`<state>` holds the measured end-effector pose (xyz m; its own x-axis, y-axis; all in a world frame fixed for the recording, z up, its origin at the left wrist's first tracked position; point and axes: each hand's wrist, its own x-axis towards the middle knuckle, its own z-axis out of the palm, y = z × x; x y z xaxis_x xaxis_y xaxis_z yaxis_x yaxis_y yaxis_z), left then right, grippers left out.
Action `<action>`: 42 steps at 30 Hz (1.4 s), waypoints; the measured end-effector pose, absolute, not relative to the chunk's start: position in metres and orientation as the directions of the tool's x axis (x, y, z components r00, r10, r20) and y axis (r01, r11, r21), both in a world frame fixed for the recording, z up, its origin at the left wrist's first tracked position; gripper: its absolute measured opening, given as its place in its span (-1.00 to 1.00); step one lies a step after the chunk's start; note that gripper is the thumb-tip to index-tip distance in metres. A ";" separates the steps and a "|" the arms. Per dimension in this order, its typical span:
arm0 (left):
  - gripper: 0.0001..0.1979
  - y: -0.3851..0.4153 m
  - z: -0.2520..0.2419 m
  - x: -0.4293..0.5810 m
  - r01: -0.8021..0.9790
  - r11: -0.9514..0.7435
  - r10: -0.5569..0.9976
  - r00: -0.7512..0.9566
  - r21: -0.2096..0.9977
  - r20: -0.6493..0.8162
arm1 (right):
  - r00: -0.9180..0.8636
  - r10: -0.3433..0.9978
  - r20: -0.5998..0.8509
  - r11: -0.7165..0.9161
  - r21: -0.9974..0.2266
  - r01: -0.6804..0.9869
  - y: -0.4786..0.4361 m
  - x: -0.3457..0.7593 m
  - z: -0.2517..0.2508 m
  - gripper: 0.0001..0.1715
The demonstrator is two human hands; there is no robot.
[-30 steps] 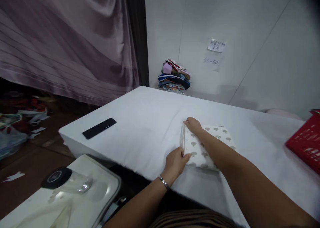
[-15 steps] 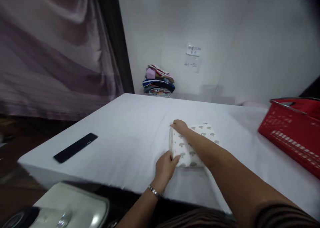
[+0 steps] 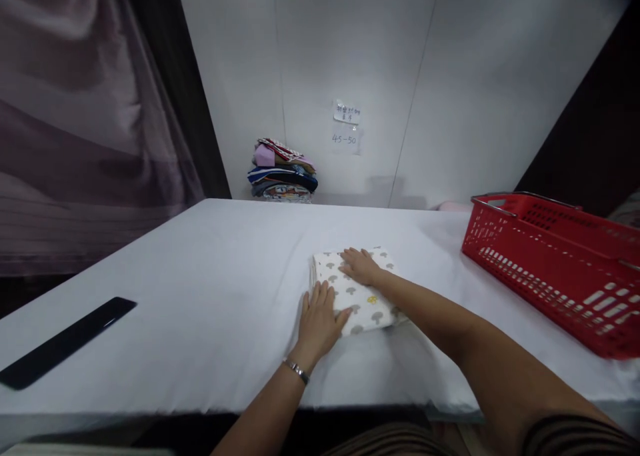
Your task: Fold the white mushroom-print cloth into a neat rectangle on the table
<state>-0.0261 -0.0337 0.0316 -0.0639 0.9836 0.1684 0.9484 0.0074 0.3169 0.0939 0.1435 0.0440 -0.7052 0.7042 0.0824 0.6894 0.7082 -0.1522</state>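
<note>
A folded white cloth (image 3: 345, 296) printed with grey mushrooms and a yellow one lies flat on the white-covered table (image 3: 210, 269). My right hand (image 3: 361, 267) rests palm down on its upper part, fingers stretched out. At the cloth's near left corner, my left hand (image 3: 320, 323) lies with fingers spread, touching the edge and partly on the tabletop. A metal bracelet (image 3: 297, 370) circles the left wrist. Part of the cloth's right side is hidden under my right forearm.
A red plastic basket (image 3: 540, 263) stands on the right of the table. To the left lies a flat black strip (image 3: 65, 343). Beyond the far edge is a stack of folded fabrics (image 3: 283, 173), by a wall with paper notes (image 3: 346, 128).
Both hands have gone from pinching the cloth's left edge to lying flat. The right hand has moved inward onto the cloth. My view has turned right, showing more of the basket.
</note>
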 end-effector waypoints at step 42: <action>-0.21 0.067 0.037 -0.051 0.931 0.137 0.989 -0.147 0.339 0.005 | -0.328 0.944 0.021 0.196 -0.836 0.512 0.109 0.241 0.044 -0.19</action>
<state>-0.0508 0.0673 0.0369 -0.1470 0.9891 0.0054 0.9308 0.1365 0.3391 0.2409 0.1089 0.0445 -0.3282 0.9444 0.0206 0.5123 0.1963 -0.8361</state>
